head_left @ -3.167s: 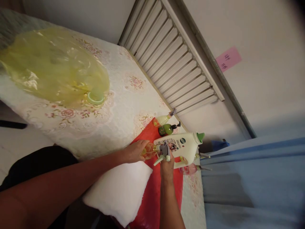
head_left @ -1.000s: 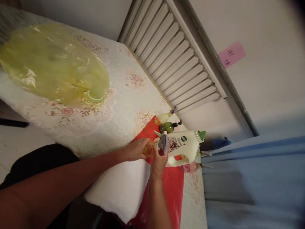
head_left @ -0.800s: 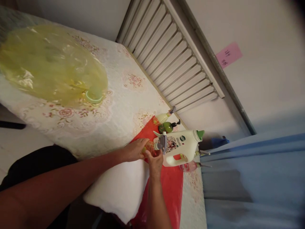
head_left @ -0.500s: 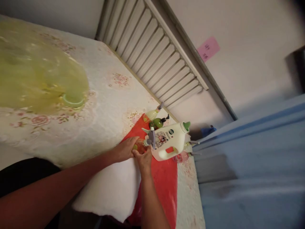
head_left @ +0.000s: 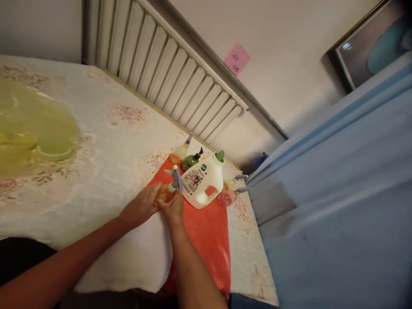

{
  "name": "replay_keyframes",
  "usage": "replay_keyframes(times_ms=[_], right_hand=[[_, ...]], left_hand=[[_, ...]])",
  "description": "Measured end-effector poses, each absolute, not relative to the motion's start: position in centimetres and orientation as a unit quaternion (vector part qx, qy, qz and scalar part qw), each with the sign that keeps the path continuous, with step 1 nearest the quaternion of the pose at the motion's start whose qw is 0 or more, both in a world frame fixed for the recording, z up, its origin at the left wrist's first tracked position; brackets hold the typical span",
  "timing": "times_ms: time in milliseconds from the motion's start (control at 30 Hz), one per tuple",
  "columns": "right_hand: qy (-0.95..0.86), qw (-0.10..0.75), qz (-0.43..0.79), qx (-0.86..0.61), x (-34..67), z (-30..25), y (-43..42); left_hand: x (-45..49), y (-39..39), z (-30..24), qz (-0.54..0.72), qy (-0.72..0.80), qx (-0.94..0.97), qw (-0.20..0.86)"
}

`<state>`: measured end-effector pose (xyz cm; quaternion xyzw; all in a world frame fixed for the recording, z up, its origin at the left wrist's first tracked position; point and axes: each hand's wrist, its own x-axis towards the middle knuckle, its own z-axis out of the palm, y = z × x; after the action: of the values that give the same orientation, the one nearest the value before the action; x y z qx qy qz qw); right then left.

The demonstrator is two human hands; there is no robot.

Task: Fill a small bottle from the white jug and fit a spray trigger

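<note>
From your head camera, both of your hands meet on a small amber spray bottle (head_left: 165, 195) lying on the red cloth (head_left: 206, 231) at the near right part of the table (head_left: 122, 146). Your left hand (head_left: 139, 207) is curled round the bottle's body from the left, fingers closed on it. Your right hand (head_left: 173, 207) is closed at the bottle's neck, just below the grey trigger head (head_left: 176, 178), which points up and away from you. How tightly each hand grips cannot be told.

Touching the trigger head on its far right side stands a white jug (head_left: 203, 184) with a green cap, and behind it a green pump bottle (head_left: 190, 160) and a pale spray bottle (head_left: 180, 152). A pink bottle (head_left: 227, 198) lies to the right of the jug, near the blue curtain (head_left: 334, 206). A white pad (head_left: 135, 253) lies under your wrists, partly over the red cloth. A yellow plastic bag (head_left: 28, 128) rests well apart at the far left.

The step in hand looks like seating or turning the trigger head on the bottle. Any further turn would call for your left hand to keep the body steady while your right works the neck, clear of the jug.
</note>
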<state>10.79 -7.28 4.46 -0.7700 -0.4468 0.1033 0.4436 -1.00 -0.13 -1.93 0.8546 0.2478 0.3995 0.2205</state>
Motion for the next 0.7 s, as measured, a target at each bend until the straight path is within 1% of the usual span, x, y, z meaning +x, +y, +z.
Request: replay_keyframes(times_ms=[233, 367, 500, 600, 700], right_hand=[[-0.439, 0.448, 0.084, -0.775, 10.5, 4.3, -7.0], [-0.437, 0.441, 0.076, -0.78, 10.5, 4.4, -6.9], [-0.446, 0.454, 0.083, -0.767, 10.9, 4.4, -7.1], [-0.455, 0.471, 0.09, -0.75, 11.3, 4.4, -7.4], [-0.462, 0.508, 0.093, -0.721, 11.6, 4.2, -7.8]], left_hand=[[-1.8, -3.7, -0.4, 0.392, 0.336, 0.85, 0.104], [-2.1, -6.1, -0.4, 0.327, 0.409, 0.848, 0.08], [-2.2, -7.0, 0.0, 0.259, 0.426, 0.865, 0.056], [-2.0, -7.2, 0.6, 0.224, 0.428, 0.874, 0.047], [-1.9, -7.4, 1.2, 0.205, 0.437, 0.875, 0.039]])
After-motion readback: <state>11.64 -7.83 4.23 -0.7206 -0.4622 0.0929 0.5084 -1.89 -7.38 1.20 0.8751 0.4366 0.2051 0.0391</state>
